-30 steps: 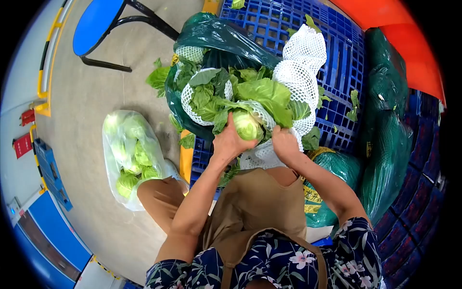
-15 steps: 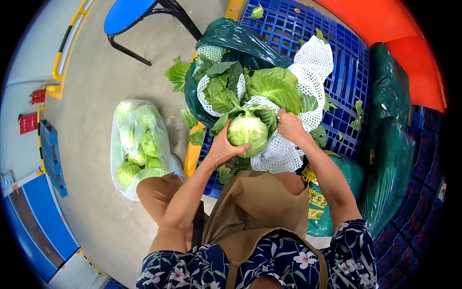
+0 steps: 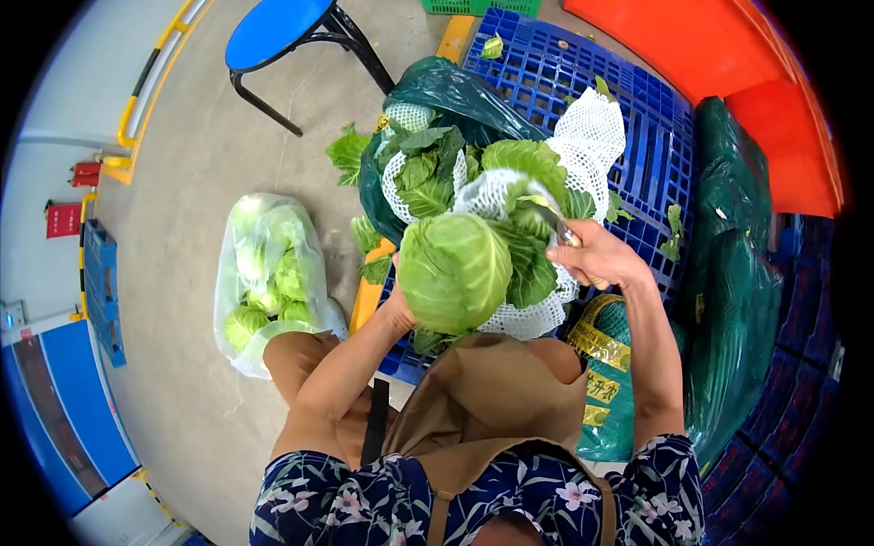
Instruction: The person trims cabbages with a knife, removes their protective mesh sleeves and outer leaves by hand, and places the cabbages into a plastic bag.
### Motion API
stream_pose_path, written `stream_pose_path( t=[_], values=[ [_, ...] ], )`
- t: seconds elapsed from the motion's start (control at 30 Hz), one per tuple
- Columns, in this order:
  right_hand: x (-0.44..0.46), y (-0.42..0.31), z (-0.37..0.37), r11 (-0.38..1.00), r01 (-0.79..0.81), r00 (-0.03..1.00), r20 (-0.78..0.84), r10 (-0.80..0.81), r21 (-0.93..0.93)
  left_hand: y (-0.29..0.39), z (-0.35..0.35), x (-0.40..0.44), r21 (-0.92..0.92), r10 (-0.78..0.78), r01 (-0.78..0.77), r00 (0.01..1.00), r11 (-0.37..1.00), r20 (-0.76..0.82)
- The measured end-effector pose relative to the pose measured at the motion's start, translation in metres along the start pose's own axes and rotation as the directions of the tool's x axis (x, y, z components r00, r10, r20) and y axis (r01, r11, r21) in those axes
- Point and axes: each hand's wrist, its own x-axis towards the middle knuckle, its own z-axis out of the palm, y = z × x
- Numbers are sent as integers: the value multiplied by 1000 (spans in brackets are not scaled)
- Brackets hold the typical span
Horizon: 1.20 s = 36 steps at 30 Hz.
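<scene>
A round green cabbage (image 3: pixel 455 273) is raised in front of my body, with my left hand (image 3: pixel 399 308) holding its left side; most of those fingers are hidden behind it. My right hand (image 3: pixel 596 255) is closed around a knife (image 3: pixel 557 223), whose blade lies by the dark outer leaves (image 3: pixel 528 255) on the cabbage's right. White foam netting (image 3: pixel 587 136) lies behind and under the cabbage. Beyond it, a dark green bag (image 3: pixel 446 86) stands open with leafy cabbages in netting (image 3: pixel 423 173).
A clear bag of cabbages (image 3: pixel 273 273) rests on the floor at the left. A blue stool (image 3: pixel 278 32) stands at the upper left. Blue pallets (image 3: pixel 637 109) with leaf scraps lie beneath the netting. Full green bags (image 3: pixel 733 318) line the right side, near an orange sheet (image 3: pixel 674 45).
The cabbage has come up nearer to the camera, clear of the netting, in my left hand. My right hand has moved right, and the knife now shows in it.
</scene>
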Motion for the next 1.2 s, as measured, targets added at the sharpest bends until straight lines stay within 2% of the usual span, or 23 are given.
stream_pose_path(
  t=[0.07, 0.1, 0.17, 0.27, 0.33, 0.37, 0.4, 0.43, 0.5, 0.53, 0.6, 0.63, 0.67, 0.7, 0.77, 0.83, 0.87, 0.9, 0.93, 0.97, 1.03, 1.1, 1.2],
  values=[
    [21, 12, 13, 976, 170, 980, -125, -153, 136, -3, 1, 13, 180, 72, -70, 997, 981, -5],
    [37, 17, 26, 861, 322, 943, -217, -253, 394, -5, 1, 20, 268, 108, -102, 994, 958, -7],
    [63, 15, 40, 795, 464, 879, -317, -357, 391, -5, -10, 31, 202, 56, -66, 997, 977, 57],
    [80, 21, 57, 465, 46, 989, 27, -148, 884, -14, -4, 38, -24, 28, -24, 987, 999, 159],
    [107, 51, 72, 380, -42, 989, 92, -114, 924, -14, -12, 42, -20, 5, -1, 983, 1000, 184],
    [121, 68, 80, 336, -84, 987, 124, -99, 938, -15, -8, 43, 128, 56, -62, 997, 990, 50],
    [134, 83, 83, 373, -75, 994, 101, -49, 925, -16, -5, 44, 284, 107, -79, 991, 956, -85],
    [150, 99, 83, 635, 75, 997, -42, -67, 769, -15, -9, 46, 300, 75, -46, 994, 953, -84],
    [169, 125, 86, 935, 278, 938, -272, -215, 220, -14, -24, 46, 324, 7, 25, 995, 946, -97],
    [135, 89, 91, 647, 333, 940, -296, -169, 686, -14, -22, 44, 392, -29, 49, 998, 919, -57],
    [113, 85, 68, 896, 274, 961, -122, -247, 348, -14, -18, 42, 439, -10, -22, 998, 898, 70],
    [95, 72, 53, 978, 136, 990, 17, -140, 159, -16, -15, 38, 450, 11, -72, 991, 890, 136],
    [77, 60, 37, 997, 40, 988, 155, -29, -70, -25, 5, 29, 439, 141, -116, 990, 891, -26],
    [45, 39, 19, 946, -149, 942, 249, 225, -289, -26, 17, 26, 460, 147, -122, 989, 879, -19],
    [-7, 18, -8, 939, -227, 929, 232, 288, -257, -19, 32, 23, 496, 176, -157, 984, 854, 8],
    [-33, 32, -21, 981, -195, 975, 109, 192, 17, -7, 34, 27, 587, 177, -155, 984, 795, 21],
    [-34, 51, -18, 930, -22, 1000, -9, 27, 368, -3, 36, 31, 617, 174, -143, 985, 774, 9],
    [-23, 58, -12, 827, 113, 993, -42, -108, 551, -2, 37, 34, 646, 165, -120, 986, 754, -9],
    [-12, 66, -6, 668, 221, 968, -73, -242, 711, -4, 40, 40, 683, 164, -131, 986, 718, 16],
    [-1, 56, 12, 663, 350, 936, -269, -225, 662, -6, 53, 46, 726, 138, -75, 990, 684, -28],
    [67, 130, 39, 226, 168, 983, -180, 32, 960, -21, 81, 54, 790, 77, 57, 988, 611, -131],
    [65, 107, 43, -37, 7, 982, -14, -187, 999, -27, 92, 60, 886, 158, 93, 971, 453, -182],
    [77, 94, 62, -269, 102, 934, -186, -306, 958, -21, 159, 63, 962, 139, 249, 955, 109, -262]
  ],
)
